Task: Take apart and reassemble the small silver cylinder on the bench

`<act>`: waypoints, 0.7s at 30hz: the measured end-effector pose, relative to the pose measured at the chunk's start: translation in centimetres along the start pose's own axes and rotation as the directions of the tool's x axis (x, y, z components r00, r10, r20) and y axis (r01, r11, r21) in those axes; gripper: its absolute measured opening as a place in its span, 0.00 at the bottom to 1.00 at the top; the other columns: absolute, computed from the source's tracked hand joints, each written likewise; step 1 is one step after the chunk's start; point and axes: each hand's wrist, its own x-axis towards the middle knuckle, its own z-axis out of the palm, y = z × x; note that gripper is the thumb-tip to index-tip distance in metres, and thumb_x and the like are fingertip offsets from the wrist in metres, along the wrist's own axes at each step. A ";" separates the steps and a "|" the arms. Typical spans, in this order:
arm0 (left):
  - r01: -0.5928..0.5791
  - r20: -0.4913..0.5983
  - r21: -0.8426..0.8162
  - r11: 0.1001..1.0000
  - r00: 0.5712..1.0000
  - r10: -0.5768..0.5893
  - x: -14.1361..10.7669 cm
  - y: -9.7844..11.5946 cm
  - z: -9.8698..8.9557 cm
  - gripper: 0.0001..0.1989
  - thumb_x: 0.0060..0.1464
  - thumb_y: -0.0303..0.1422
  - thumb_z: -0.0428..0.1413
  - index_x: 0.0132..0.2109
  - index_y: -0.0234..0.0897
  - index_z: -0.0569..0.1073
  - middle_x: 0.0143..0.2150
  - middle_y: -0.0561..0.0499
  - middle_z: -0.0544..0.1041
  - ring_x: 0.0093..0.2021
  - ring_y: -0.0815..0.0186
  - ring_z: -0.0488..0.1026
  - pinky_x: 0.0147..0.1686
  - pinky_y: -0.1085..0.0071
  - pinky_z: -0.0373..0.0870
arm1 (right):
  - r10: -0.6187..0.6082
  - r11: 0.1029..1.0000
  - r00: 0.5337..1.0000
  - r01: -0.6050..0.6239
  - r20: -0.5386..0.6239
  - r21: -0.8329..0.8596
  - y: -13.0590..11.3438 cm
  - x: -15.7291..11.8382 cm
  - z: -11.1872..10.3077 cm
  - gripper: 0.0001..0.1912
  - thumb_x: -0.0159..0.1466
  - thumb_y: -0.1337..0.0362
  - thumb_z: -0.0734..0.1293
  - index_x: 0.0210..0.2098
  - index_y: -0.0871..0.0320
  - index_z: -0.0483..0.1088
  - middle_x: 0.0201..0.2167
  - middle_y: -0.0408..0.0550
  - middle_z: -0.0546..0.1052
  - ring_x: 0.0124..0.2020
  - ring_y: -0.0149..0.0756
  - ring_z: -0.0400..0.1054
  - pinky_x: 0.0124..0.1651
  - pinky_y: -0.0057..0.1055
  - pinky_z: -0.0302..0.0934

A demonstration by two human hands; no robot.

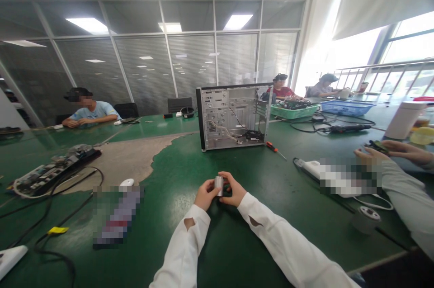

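A small silvery cylinder [219, 185] stands upright between my two hands, over the green table [176, 238]. The fingers of my left hand [205, 194] close on its left side. My right hand [233, 190] curls round it from the right, thumb and fingers pressed to it. Something small, dark and orange-red shows among the right fingers, too little to name. Beyond my hands an open computer case [233, 118] stands on its edge, with cables inside it. A red and black screwdriver [276, 150] lies by its lower right corner.
Cables and a circuit board [59, 168] lie at the left, near a blurred pouch [118, 220]. At the right are a white power strip [315, 170], a metal can [366, 219] and a person's hands [389, 152]. Green [294, 111] and blue baskets [347, 107] stand further back.
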 end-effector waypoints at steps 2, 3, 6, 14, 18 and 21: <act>0.024 -0.013 -0.041 0.999 1.000 -0.025 0.0 0.1 -0.1 0.20 0.38 0.36 0.59 0.39 0.32 0.67 0.34 0.46 0.75 0.35 0.63 0.71 0.38 0.68 0.64 | 0.009 0.999 1.000 -0.009 0.001 0.030 0.2 0.1 0.0 0.41 0.38 0.73 0.67 0.50 0.51 0.50 0.46 0.49 0.62 0.39 0.35 0.61 0.31 0.27 0.55; 0.042 -0.020 -0.062 0.997 0.999 -0.044 -0.1 0.2 -0.1 0.21 0.38 0.36 0.59 0.40 0.32 0.66 0.32 0.46 0.75 0.33 0.64 0.71 0.37 0.68 0.64 | 0.015 0.999 1.000 -0.015 0.002 0.044 0.3 0.1 0.0 0.41 0.38 0.73 0.67 0.49 0.51 0.50 0.46 0.49 0.62 0.39 0.35 0.62 0.31 0.27 0.54; 0.092 -0.026 -0.126 0.988 0.995 -0.096 -0.1 0.3 0.0 0.22 0.37 0.39 0.59 0.40 0.33 0.65 0.29 0.48 0.75 0.30 0.65 0.71 0.35 0.68 0.64 | 0.031 0.996 0.999 -0.032 0.012 0.083 0.6 0.2 0.0 0.40 0.38 0.73 0.68 0.49 0.51 0.51 0.45 0.49 0.62 0.38 0.34 0.62 0.30 0.27 0.54; 0.151 0.033 -0.208 0.967 0.989 -0.147 0.5 -0.2 -0.3 0.26 0.35 0.42 0.59 0.41 0.31 0.66 0.30 0.46 0.75 0.32 0.61 0.73 0.35 0.67 0.65 | 0.056 0.980 0.998 -0.062 0.037 0.187 1.4 0.5 -0.1 0.38 0.38 0.71 0.69 0.47 0.51 0.52 0.44 0.48 0.63 0.33 0.30 0.63 0.29 0.25 0.53; 0.185 0.043 -0.245 0.952 0.983 -0.180 0.5 -0.2 -0.4 0.26 0.34 0.41 0.59 0.41 0.31 0.66 0.30 0.46 0.76 0.31 0.61 0.73 0.33 0.67 0.65 | 0.053 0.978 0.998 -0.060 0.042 0.200 1.3 0.5 -0.1 0.38 0.38 0.71 0.70 0.47 0.52 0.53 0.44 0.48 0.64 0.32 0.28 0.63 0.29 0.24 0.53; 0.211 0.082 -0.301 0.930 0.977 -0.195 0.4 0.1 -0.3 0.25 0.35 0.41 0.59 0.41 0.31 0.67 0.29 0.46 0.76 0.31 0.61 0.73 0.33 0.67 0.65 | 0.040 0.979 0.997 -0.053 0.071 0.195 1.0 0.4 -0.2 0.38 0.39 0.70 0.70 0.47 0.52 0.52 0.44 0.48 0.64 0.32 0.29 0.63 0.29 0.24 0.54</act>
